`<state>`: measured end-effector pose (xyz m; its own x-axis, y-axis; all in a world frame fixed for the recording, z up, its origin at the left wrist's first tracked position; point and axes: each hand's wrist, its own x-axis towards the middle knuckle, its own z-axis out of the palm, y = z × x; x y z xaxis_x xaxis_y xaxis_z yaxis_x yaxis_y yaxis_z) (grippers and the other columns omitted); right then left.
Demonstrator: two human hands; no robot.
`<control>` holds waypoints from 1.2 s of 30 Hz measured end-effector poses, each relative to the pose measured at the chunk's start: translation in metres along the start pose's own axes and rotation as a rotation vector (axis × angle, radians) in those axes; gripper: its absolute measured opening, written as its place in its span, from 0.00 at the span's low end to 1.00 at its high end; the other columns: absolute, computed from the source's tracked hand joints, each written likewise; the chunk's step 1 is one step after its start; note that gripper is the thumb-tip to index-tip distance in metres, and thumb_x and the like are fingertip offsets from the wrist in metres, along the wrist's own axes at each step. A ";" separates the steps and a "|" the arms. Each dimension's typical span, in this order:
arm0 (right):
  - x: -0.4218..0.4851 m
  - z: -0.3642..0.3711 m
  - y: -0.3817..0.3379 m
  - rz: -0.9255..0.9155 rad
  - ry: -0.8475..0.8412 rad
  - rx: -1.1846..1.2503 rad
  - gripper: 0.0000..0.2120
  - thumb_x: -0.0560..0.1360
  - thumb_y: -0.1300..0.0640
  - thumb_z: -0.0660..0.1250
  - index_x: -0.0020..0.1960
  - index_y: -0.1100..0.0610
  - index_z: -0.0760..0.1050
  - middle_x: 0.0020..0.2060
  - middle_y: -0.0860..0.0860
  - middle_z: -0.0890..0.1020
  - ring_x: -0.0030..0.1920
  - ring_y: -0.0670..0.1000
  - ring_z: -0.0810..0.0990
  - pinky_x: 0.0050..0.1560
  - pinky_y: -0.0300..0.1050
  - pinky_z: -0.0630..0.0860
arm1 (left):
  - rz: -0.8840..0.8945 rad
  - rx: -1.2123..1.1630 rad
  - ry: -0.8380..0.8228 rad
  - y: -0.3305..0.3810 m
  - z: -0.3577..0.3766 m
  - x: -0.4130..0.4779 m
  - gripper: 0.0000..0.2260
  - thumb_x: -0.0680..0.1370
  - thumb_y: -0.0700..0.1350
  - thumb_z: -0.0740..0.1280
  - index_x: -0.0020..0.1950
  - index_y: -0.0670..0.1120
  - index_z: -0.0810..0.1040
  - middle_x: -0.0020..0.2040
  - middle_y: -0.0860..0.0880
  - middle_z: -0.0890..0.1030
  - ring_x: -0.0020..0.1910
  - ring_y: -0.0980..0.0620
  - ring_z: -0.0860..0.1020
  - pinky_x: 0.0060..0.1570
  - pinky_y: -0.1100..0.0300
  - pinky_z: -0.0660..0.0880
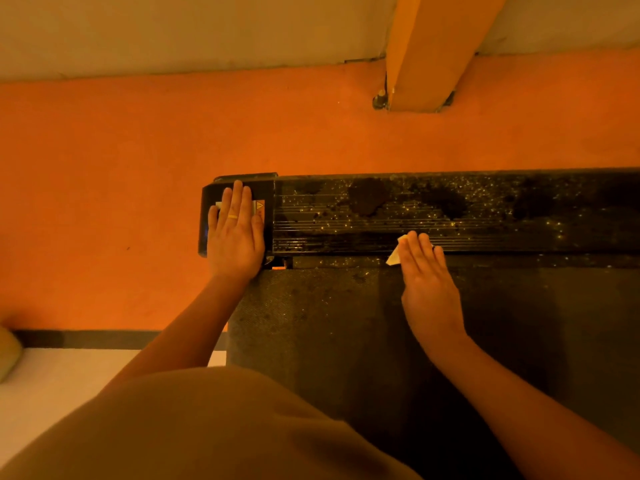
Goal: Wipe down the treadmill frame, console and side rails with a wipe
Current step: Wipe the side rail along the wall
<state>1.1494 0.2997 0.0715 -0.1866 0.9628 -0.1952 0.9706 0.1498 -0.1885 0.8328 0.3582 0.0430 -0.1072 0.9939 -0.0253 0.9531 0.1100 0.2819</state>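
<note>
The left hand (235,233) lies flat, palm down, its fingers straight, close together and pointing away from the person, with the thumb held alongside on the inner edge. Its wrist is straight, and the bare left forearm (180,330) slants back toward the body at lower left. The right hand (429,271) is also palm down with straight, nearly closed fingers, angled slightly to the left. The bare right forearm (519,393) runs back to the lower right. The two hands are well apart.
</note>
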 end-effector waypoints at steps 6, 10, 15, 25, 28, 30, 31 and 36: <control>0.016 0.008 -0.063 -0.279 0.033 0.285 0.30 0.71 0.71 0.62 0.73 0.64 0.69 0.72 0.61 0.71 0.73 0.59 0.68 0.68 0.56 0.73 | 0.006 0.005 0.002 -0.001 0.000 0.001 0.26 0.85 0.52 0.45 0.81 0.42 0.58 0.81 0.44 0.57 0.81 0.46 0.53 0.79 0.45 0.49; 0.040 0.015 -0.102 -0.496 0.006 0.227 0.25 0.72 0.69 0.59 0.68 0.66 0.74 0.68 0.63 0.76 0.69 0.60 0.74 0.67 0.53 0.70 | 0.007 0.007 0.004 -0.002 0.001 0.001 0.27 0.85 0.53 0.45 0.81 0.42 0.59 0.81 0.44 0.58 0.81 0.45 0.54 0.78 0.44 0.51; 0.058 0.012 -0.116 -0.633 0.014 0.177 0.25 0.69 0.70 0.71 0.66 0.67 0.76 0.65 0.63 0.78 0.67 0.60 0.77 0.66 0.51 0.71 | 0.008 0.005 0.005 -0.002 0.001 0.000 0.27 0.85 0.53 0.45 0.81 0.42 0.58 0.81 0.44 0.57 0.81 0.46 0.53 0.78 0.45 0.49; 0.056 0.018 -0.120 -0.508 -0.103 0.096 0.29 0.81 0.59 0.56 0.80 0.62 0.51 0.80 0.59 0.52 0.80 0.57 0.48 0.76 0.50 0.38 | 0.003 -0.006 0.001 -0.003 0.002 0.000 0.27 0.85 0.54 0.44 0.81 0.43 0.57 0.82 0.46 0.56 0.81 0.48 0.51 0.79 0.46 0.47; 0.045 0.017 -0.091 -0.453 -0.110 0.097 0.32 0.82 0.52 0.57 0.80 0.61 0.51 0.80 0.58 0.51 0.80 0.55 0.47 0.77 0.51 0.40 | 0.004 -0.009 0.006 -0.001 0.000 -0.001 0.27 0.85 0.53 0.44 0.81 0.43 0.57 0.82 0.46 0.56 0.81 0.48 0.51 0.79 0.47 0.47; 0.039 0.013 -0.077 -0.422 -0.123 0.079 0.32 0.81 0.49 0.55 0.81 0.61 0.51 0.80 0.58 0.52 0.80 0.55 0.47 0.79 0.53 0.46 | 0.001 -0.007 0.001 -0.001 0.000 -0.001 0.27 0.85 0.53 0.44 0.82 0.44 0.57 0.82 0.46 0.56 0.81 0.48 0.51 0.79 0.47 0.47; 0.038 0.011 -0.077 -0.403 -0.140 0.082 0.32 0.81 0.49 0.54 0.81 0.61 0.50 0.80 0.58 0.51 0.80 0.55 0.47 0.79 0.54 0.48 | 0.000 -0.005 0.000 -0.001 0.000 -0.001 0.27 0.85 0.53 0.44 0.82 0.44 0.56 0.82 0.46 0.56 0.81 0.48 0.51 0.79 0.46 0.47; 0.046 0.007 -0.119 -0.384 -0.210 0.124 0.35 0.82 0.46 0.53 0.81 0.60 0.43 0.80 0.57 0.43 0.80 0.54 0.39 0.78 0.49 0.37 | 0.001 0.001 -0.007 -0.002 0.000 0.000 0.27 0.85 0.54 0.44 0.82 0.43 0.57 0.82 0.46 0.56 0.81 0.48 0.51 0.79 0.46 0.48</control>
<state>1.0238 0.3242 0.0784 -0.5687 0.7744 -0.2774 0.8018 0.4466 -0.3969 0.8311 0.3576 0.0423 -0.1048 0.9940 -0.0316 0.9536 0.1094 0.2805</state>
